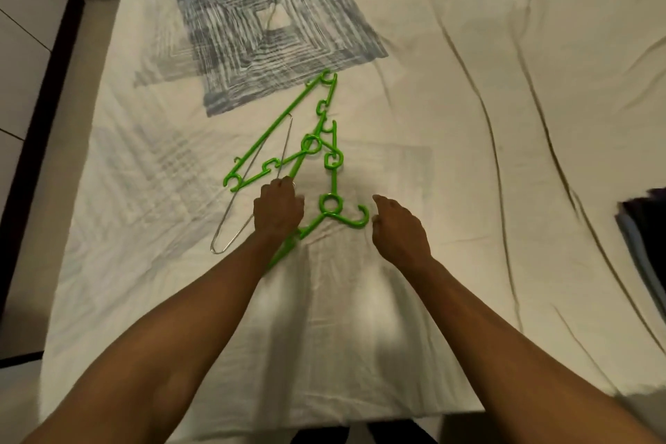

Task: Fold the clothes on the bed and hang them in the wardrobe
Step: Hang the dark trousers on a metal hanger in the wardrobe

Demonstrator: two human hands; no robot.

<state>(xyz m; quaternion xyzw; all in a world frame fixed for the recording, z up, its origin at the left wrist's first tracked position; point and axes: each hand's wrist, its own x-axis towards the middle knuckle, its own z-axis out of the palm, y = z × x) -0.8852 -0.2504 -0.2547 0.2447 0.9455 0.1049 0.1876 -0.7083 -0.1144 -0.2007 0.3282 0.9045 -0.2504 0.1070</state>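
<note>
Green plastic hangers (326, 155) overlap a thin wire hanger (252, 184) gripped by the left hand (278, 207); the right hand (398, 227) hovers loosely curled.

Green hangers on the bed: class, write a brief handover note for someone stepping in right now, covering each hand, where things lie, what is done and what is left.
Left hand: fingers curled down on the tangled green hangers and the wire hanger; a firm grip cannot be confirmed.
Right hand: open, holding nothing, beside the nearest green hook.
Folded clothes: a dark stack at the bed's right edge.
Done: folding appears done.
Left: separate the hangers, hang the clothes, carry them to the wardrobe, which is out of view.
</note>
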